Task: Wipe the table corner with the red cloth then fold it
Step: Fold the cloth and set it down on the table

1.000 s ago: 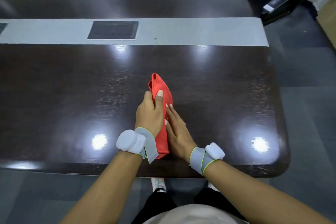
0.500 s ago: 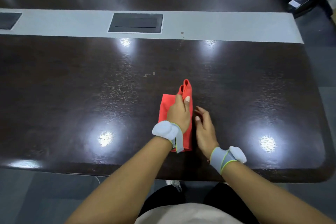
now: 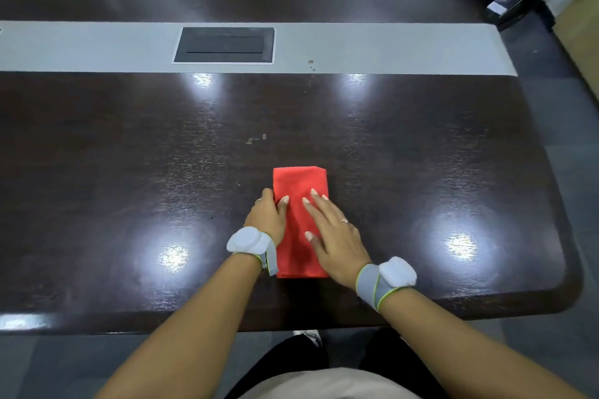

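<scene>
**Two hands flat on a folded red cloth: where the fold could slip**

Both hands rest on the red cloth (image 3: 299, 185), which lies as a narrow rectangle on the dark bench (image 3: 129, 172), near its front edge and left of its rounded front-right corner. The left hand (image 3: 267, 215) sits at the cloth's left edge, fingers curled over that edge and thumb on top; whether it is pinching the layers or only pressing them, I cannot tell. The right hand (image 3: 334, 236) is spread open, palm down, fingers fanned across the cloth's right half.

Risks, as I judge them: the polished top looks slick, so a sideways push from the spread hand could slide the whole stack instead of flattening it. Lifting the left hand first could let the layers spring apart. A further fold begun off-square would leave uneven edges.

The cloth's long axis runs away from the person, from the bench's front edge toward the grey strip (image 3: 389, 48), with its short far edge facing that strip.
</scene>
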A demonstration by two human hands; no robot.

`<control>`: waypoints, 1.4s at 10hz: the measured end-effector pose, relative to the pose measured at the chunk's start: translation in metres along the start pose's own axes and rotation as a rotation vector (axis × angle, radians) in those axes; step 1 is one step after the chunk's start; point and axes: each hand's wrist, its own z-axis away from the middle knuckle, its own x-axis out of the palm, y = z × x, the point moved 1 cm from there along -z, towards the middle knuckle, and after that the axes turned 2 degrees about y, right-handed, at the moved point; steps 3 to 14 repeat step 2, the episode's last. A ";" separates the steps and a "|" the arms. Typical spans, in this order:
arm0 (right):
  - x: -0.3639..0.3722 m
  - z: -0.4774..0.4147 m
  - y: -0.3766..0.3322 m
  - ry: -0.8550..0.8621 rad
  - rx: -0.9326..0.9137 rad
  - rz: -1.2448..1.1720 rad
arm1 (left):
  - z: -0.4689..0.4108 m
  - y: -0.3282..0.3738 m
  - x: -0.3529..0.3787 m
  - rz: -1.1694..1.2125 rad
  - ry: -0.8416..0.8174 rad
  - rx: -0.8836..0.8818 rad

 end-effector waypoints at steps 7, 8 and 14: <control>0.001 -0.007 -0.001 -0.013 0.036 0.078 | 0.000 0.010 -0.018 0.163 0.208 -0.056; 0.001 -0.007 -0.001 -0.013 0.036 0.078 | 0.000 0.010 -0.018 0.163 0.208 -0.056; 0.001 -0.007 -0.001 -0.013 0.036 0.078 | 0.000 0.010 -0.018 0.163 0.208 -0.056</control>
